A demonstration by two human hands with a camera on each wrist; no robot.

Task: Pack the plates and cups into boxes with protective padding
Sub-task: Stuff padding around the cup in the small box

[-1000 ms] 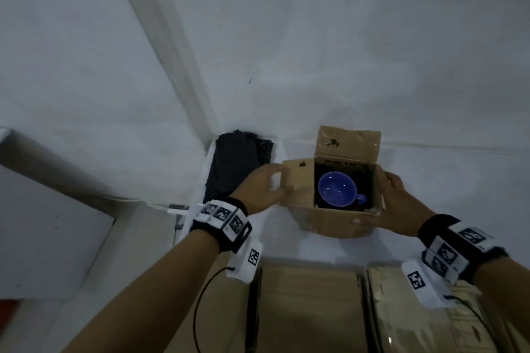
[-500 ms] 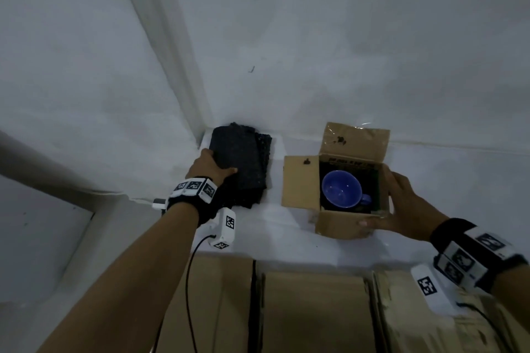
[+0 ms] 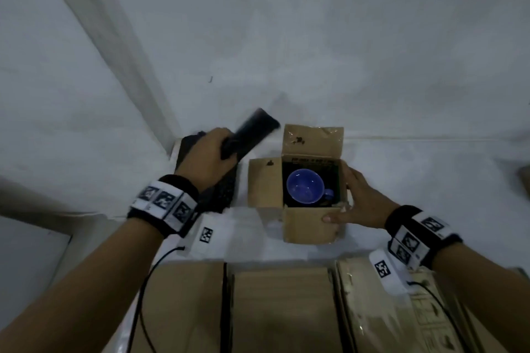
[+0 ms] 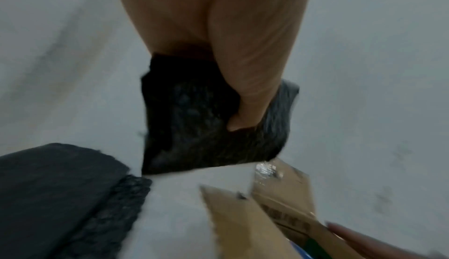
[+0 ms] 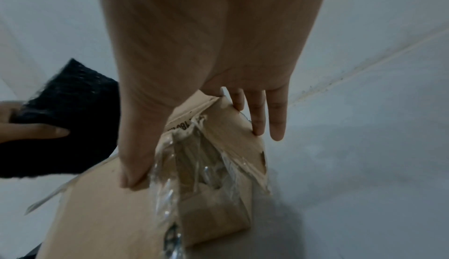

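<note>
Padding sheet (image 3: 252, 130), soft, light and floppy, is pinched at one edge by the left hand (image 3: 210, 159) while the right hand (image 3: 357, 202) clasps the box (image 3: 308, 226) corner.

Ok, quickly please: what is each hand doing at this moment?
Left hand: grips a black foam pad, lifted off the stack.
Right hand: holds the box at its right corner, thumb in front.
</note>
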